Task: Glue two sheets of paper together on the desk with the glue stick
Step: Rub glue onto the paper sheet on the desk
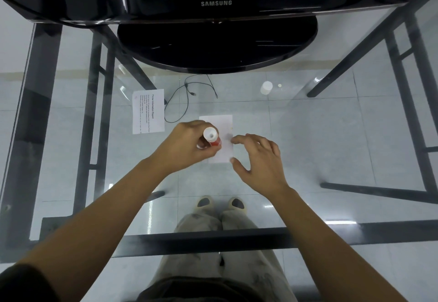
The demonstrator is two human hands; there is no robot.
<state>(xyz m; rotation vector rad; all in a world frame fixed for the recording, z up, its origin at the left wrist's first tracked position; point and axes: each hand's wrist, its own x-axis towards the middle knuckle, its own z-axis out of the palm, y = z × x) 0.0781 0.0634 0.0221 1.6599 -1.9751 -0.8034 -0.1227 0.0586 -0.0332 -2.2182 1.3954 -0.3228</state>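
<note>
A small blank white sheet (222,123) lies on the glass desk in the middle of the view. My left hand (187,145) is shut on the glue stick (211,137), a red tube with a white end that points up toward me, held over the sheet's left part. My right hand (256,159) rests with spread fingers at the sheet's right edge, its fingertips touching the paper. A second sheet (148,111), printed with text, lies flat to the left and further back, apart from both hands.
A black Samsung monitor with a round base (216,45) stands at the back of the glass desk (320,140). A white cap (266,87) sits back right. A thin black cable (184,97) lies behind the sheets. My legs show through the glass.
</note>
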